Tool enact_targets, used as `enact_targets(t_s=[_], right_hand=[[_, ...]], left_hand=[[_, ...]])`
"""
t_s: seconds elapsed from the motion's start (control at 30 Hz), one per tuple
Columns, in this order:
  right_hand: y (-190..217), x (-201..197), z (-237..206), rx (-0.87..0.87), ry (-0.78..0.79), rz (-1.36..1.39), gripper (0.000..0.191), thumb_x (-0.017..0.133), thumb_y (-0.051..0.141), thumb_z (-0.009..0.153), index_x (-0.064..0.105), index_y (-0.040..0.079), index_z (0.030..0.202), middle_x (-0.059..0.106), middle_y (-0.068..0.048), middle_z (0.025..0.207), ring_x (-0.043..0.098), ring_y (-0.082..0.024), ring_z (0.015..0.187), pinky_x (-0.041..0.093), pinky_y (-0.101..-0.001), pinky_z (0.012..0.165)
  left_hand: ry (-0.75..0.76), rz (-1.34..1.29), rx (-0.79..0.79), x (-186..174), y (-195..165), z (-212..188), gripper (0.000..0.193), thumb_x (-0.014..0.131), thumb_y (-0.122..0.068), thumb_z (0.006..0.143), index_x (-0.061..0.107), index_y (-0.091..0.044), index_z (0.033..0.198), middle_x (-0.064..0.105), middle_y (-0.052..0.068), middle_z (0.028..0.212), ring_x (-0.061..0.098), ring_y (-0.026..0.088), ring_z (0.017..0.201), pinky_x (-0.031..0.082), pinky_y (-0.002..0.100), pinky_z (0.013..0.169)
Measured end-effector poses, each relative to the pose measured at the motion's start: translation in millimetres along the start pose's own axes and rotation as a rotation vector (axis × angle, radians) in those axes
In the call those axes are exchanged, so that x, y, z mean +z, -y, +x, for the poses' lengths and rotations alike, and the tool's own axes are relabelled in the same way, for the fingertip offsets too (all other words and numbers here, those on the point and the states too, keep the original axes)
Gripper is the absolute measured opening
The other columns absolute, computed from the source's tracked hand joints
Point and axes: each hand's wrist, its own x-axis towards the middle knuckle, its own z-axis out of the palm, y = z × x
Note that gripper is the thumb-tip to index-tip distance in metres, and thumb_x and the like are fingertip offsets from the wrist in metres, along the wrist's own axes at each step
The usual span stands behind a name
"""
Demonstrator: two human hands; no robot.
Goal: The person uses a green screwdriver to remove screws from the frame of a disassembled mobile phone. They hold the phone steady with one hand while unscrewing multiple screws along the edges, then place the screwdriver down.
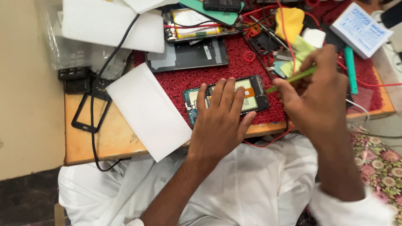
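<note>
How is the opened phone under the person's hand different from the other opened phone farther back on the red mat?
The near phone lies under the left hand, with the right hand bringing a green tool to its edge. The far phone lies untouched, crossed by red and black wires. The near one shows an orange ribbon; the far one shows a yellow strip. Both lie open, insides up, on the red mat.

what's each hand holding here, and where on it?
Right hand pinches a green tool around its upper shaft, tip toward the opened phone. Left hand holds nothing, fingers pressed flat on the phone.
</note>
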Motion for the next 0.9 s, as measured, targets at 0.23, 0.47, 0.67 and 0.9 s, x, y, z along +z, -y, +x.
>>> enact_targets(t_s=[0.23, 0.47, 0.67, 0.9], right_hand=[[-27, -1, -20, 0.25, -0.181, 1.214, 0.039, 0.073, 0.003, 0.093, 0.05, 0.009, 0.124, 0.071, -0.015, 0.097, 0.073, -0.028, 0.094, 0.062, -0.0358, 0.084], [-63, -44, -10, 0.365, -0.215, 1.539, 0.021, 0.066, 0.006, 0.103, 0.064, 0.0, 0.123, 0.073, -0.016, 0.104, 0.073, -0.028, 0.094, 0.06, -0.0349, 0.083], [-11, -62, 45, -0.15, 0.072, 0.486, 0.015, 0.07, 0.009, 0.098, 0.072, 0.003, 0.112, 0.076, -0.01, 0.099, 0.071, -0.02, 0.088, 0.057, -0.0332, 0.077], [33, 70, 106, -0.165, 0.334, -0.07, 0.016, 0.079, 0.017, 0.09, 0.077, 0.004, 0.1, 0.074, -0.017, 0.086, 0.072, -0.032, 0.077, 0.056, -0.042, 0.074]], left_hand=[[0.018, -0.028, -0.004, 0, -2, 0, 0.056, 0.063, -0.043, 0.099, 0.06, -0.001, 0.136, 0.053, 0.019, 0.147, 0.046, 0.033, 0.141, 0.029, 0.06, 0.12], [0.008, -0.019, -0.004, 0, -1, 0, 0.056, 0.063, -0.043, 0.099, 0.061, -0.001, 0.136, 0.054, 0.019, 0.146, 0.046, 0.033, 0.14, 0.028, 0.059, 0.121], [0.01, -0.008, 0.006, -3, 0, 1, 0.055, 0.061, -0.043, 0.098, 0.063, -0.001, 0.134, 0.055, 0.019, 0.145, 0.046, 0.034, 0.139, 0.028, 0.059, 0.12], [-0.004, -0.031, -0.008, -7, 0, -2, 0.052, 0.062, -0.042, 0.099, 0.064, -0.001, 0.129, 0.056, 0.02, 0.144, 0.047, 0.034, 0.14, 0.031, 0.057, 0.119]])
